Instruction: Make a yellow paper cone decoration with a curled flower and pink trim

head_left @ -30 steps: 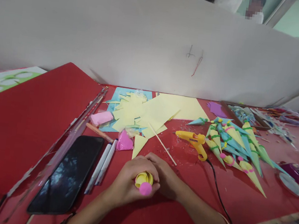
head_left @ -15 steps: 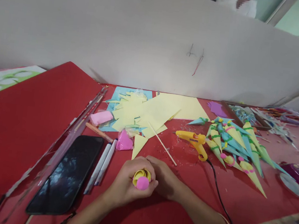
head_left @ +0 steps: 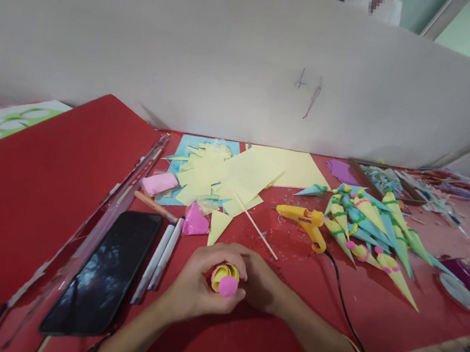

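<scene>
My left hand is wrapped around a rolled yellow paper cone, its open end facing me. A round pink clay ball sits on the cone's rim, beside my left thumb. My right hand is curled against the far right side of my left hand. Its fingertips are mostly hidden, and what they grip cannot be seen. Beyond my hands lies a thin wooden stick. A yellow glue gun rests on its side to the right.
Yellow paper sheets, pink clay bags, white markers and a black phone lie on the red table. Decorated paper cones are heaped at right. The glue gun's cord runs towards my right forearm. A wall stands behind.
My left hand and the cone have shifted slightly to the right. The pink ball sits a little higher and further right. The things on the table have stayed put.
</scene>
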`<act>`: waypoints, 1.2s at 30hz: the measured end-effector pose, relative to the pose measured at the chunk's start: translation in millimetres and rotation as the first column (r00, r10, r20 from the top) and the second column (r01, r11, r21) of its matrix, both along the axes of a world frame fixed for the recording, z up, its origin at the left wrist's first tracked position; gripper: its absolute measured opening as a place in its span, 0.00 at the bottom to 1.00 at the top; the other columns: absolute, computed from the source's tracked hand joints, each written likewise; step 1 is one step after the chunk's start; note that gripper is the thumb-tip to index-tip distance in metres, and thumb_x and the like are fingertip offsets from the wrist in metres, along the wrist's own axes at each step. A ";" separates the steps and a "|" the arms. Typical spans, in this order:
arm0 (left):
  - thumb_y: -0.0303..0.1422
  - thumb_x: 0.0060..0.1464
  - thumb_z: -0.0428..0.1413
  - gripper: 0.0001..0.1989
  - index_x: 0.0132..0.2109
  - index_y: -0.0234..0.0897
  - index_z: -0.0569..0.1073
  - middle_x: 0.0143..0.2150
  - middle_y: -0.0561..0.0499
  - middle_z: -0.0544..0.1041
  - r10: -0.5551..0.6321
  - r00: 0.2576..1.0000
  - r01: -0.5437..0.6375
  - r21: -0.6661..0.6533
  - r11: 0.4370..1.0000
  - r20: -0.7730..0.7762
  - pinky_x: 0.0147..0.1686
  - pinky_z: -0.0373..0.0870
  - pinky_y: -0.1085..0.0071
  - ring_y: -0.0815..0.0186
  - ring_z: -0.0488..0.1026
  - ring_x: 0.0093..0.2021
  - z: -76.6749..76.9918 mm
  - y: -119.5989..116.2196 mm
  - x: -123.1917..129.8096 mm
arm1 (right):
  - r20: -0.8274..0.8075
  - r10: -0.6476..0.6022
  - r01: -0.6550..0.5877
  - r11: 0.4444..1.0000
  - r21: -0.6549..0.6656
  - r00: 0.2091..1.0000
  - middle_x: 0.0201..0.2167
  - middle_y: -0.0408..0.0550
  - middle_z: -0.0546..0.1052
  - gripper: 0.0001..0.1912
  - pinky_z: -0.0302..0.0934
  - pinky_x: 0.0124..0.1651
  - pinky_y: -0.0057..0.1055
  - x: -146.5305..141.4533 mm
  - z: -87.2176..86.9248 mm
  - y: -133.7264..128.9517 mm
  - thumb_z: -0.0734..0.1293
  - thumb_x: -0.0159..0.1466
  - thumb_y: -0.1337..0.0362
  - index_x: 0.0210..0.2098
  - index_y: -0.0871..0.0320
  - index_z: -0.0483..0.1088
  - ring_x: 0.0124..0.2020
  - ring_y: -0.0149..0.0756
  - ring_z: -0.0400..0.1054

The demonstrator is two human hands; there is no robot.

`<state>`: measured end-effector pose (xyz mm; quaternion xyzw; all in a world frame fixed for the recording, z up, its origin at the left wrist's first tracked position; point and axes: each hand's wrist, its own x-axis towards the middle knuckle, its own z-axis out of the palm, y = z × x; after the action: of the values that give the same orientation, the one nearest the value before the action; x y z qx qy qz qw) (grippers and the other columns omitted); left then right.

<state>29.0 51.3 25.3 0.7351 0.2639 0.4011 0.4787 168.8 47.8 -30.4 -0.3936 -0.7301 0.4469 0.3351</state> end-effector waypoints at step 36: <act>0.31 0.47 0.56 0.10 0.38 0.39 0.64 0.31 0.53 0.66 0.285 0.927 -0.217 -0.270 0.938 0.246 0.33 0.64 0.73 0.68 0.65 0.33 -3.9 6.4 0.4 | 0.529 -0.133 0.039 0.982 0.185 0.838 0.23 0.47 0.73 0.12 0.50 0.26 0.25 2.0 32.8 -0.6 0.55 0.64 0.66 0.30 0.60 0.67 0.24 0.31 0.64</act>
<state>29.4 57.7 21.4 0.5678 0.3318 0.5250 0.5402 170.8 47.2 2.4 -0.5063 -0.8110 0.2401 0.1680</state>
